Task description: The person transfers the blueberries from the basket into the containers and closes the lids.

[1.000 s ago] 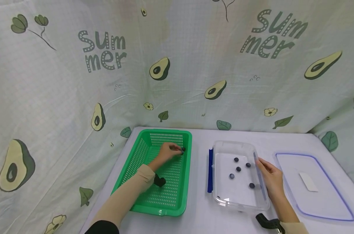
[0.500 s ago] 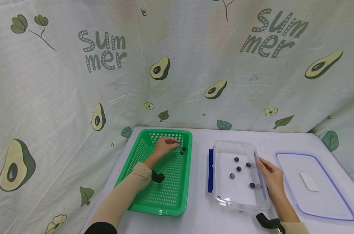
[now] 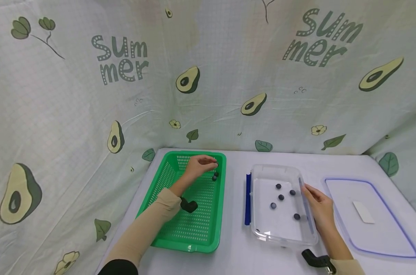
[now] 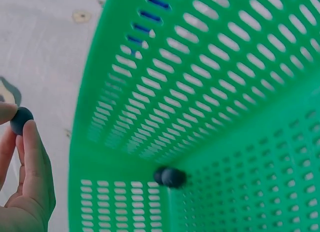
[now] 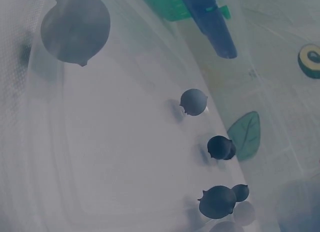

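Note:
My left hand is over the far right corner of the green plastic basket. In the left wrist view it pinches a blueberry between thumb and fingertips, above the rim. Two more blueberries lie close together in the basket beneath that hand. On the right side of the table my right hand grips the right wall of a clear plastic box. Several blueberries are spread over the box's bottom. The right wrist view looks through the box at the blueberries; the hand itself is hidden there.
A blue latch sticks out from the box's left side. The blue-edged clear lid lies flat at the right, with a white rectangular patch on it. A printed cloth hangs behind the white table.
My left hand has left the spot by the two blueberries, drawing back up and left, then shifting slightly right toward the far corner. The right hand keeps its grip on the box.

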